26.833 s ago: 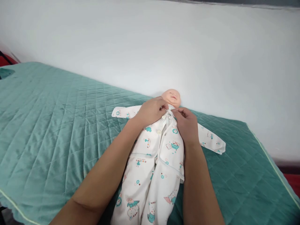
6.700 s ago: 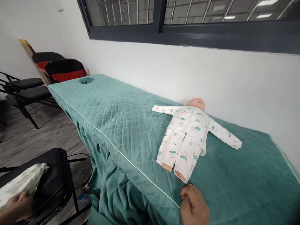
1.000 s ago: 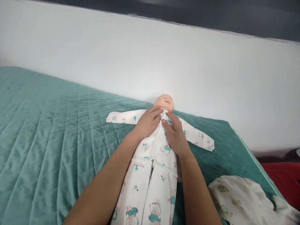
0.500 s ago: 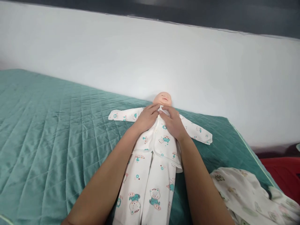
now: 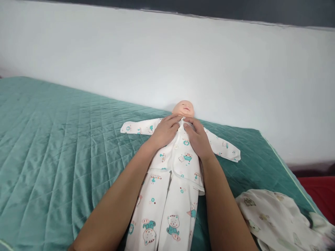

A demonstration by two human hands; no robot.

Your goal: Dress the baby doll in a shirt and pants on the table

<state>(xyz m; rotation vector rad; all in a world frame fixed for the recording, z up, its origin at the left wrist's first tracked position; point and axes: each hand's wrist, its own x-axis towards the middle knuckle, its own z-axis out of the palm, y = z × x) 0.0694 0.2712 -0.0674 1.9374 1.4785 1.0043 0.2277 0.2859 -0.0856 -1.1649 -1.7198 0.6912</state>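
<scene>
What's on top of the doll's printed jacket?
The left hand and right hand, both over the upper front of the jacket. A button shows below them; cloth and any fastening under the hands are covered.

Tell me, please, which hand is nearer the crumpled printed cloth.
Right: the right hand touches the jacket, beyond the cloth and to its left; the left hand, also on the jacket, is farther left.

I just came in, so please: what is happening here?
A person's left hand and right hand touch the upper front of a printed white jacket on a baby doll. The doll lies on a green quilted bedcover, with a jacket button visible below the hands. A crumpled printed cloth lies to the right.
</scene>
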